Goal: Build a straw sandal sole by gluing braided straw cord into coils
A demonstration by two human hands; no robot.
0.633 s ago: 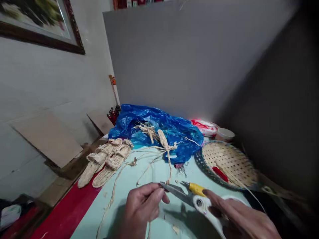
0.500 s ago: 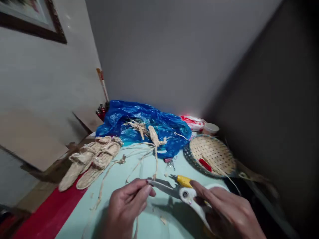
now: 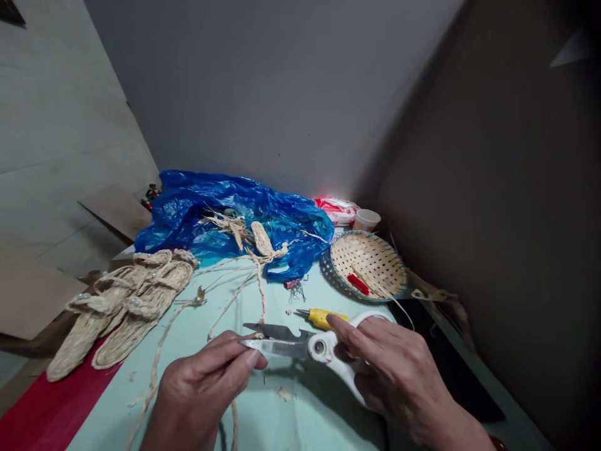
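Scissors (image 3: 320, 347), blades parted, gripped by right fingers (image 3: 350, 337); left fingers (image 3: 237, 374) pinched together; anything between them hidden.

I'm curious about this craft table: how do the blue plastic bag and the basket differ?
The blue plastic bag is glossy; the basket is pale and woven, with small gaps. The blue plastic bag lies crumpled and irregular, while the basket is round and shallow. Both rest on the table with pale strands on them.
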